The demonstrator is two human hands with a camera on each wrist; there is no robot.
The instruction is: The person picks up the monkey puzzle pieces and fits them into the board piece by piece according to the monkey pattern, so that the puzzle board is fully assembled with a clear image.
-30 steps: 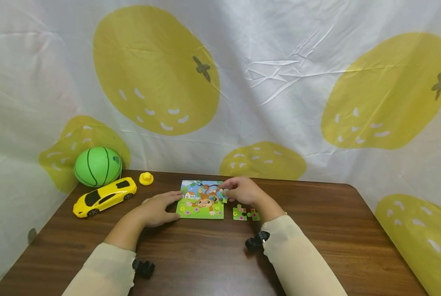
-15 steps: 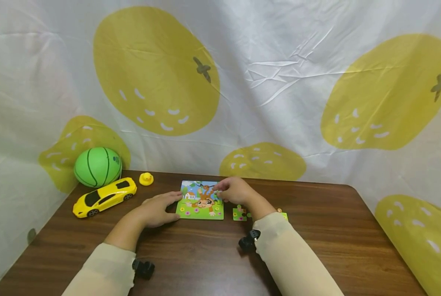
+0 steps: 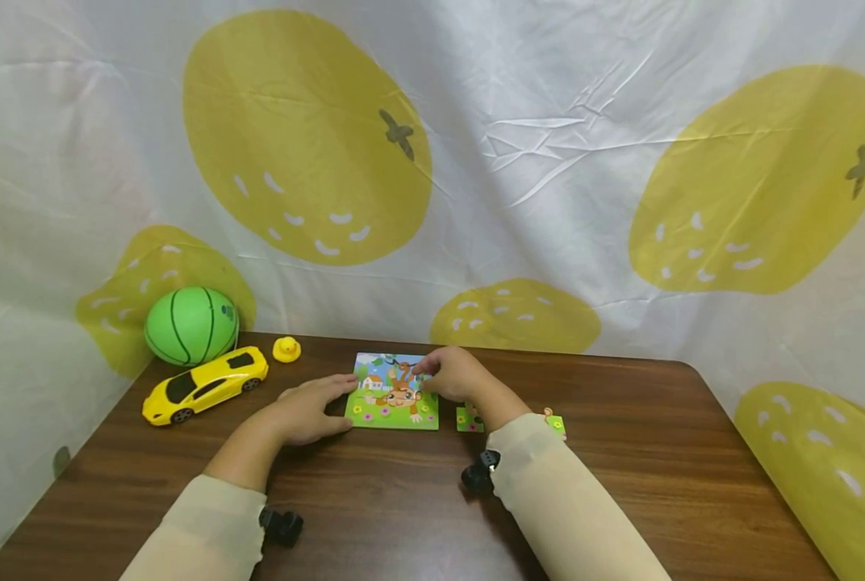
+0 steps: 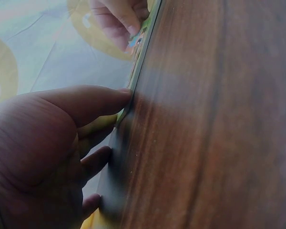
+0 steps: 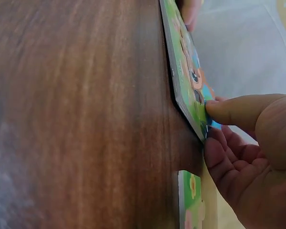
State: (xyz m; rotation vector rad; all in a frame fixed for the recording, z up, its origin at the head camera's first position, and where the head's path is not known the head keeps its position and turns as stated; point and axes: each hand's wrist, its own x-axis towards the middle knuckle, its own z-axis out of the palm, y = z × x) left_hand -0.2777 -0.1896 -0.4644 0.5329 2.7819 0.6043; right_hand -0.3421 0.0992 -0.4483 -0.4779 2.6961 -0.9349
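Observation:
A jigsaw board [image 3: 385, 413] with a monkey picture lies flat on the table, its picture covering most of the board. My left hand [image 3: 312, 411] rests against its left edge, thumb and fingertips touching the rim, fingers extended. At the right side, my right hand [image 3: 461, 378] pinches a puzzle piece [image 5: 201, 110], with the thumb on its face and the fingers curled at the edge; the hand partly covers that part of the picture. To the right lie loose puzzle pieces, one green piece [image 3: 470, 420] beside the board and another [image 3: 554, 424] partly behind the right sleeve.
At the table's left are a yellow toy car [image 3: 206, 386], a green ball [image 3: 192, 326] and a small yellow rubber duck [image 3: 286, 349]. A white cloth with yellow fruit prints [image 3: 461, 202] hangs behind the wooden table [image 3: 396, 500].
My right hand has moved left over the board with its piece, which now lies against the right part of the picture. The left hand has stayed at the board's left edge.

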